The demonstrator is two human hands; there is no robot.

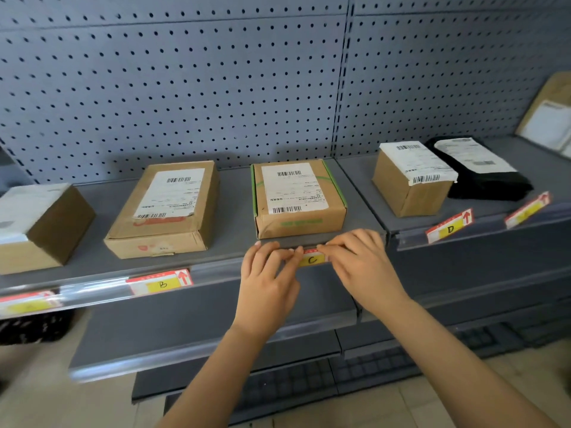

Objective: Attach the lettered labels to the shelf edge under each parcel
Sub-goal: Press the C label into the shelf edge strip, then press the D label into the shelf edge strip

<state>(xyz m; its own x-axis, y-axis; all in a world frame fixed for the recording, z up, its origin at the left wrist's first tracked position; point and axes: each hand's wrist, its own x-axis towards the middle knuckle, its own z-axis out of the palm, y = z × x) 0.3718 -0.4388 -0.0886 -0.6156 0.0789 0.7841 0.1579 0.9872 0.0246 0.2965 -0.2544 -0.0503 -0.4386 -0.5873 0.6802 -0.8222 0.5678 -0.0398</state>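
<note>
Head view, centre of frame: my left hand and right hand pinch the ends of the C label against the shelf edge under the green-taped parcel. Uneven pressure could seat it crooked or pop it out. My fingers hide its ends; the lower-left label is blurred.

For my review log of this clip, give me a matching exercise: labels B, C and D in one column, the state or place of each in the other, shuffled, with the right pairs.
Column one:
1. label B
2. label C
3. label D

Column two:
a. under the small box with a white wrap-over slip
b. pinched between left hand and right hand
c. under the flat box with red print

Pairs: 1-c, 2-b, 3-a
</note>
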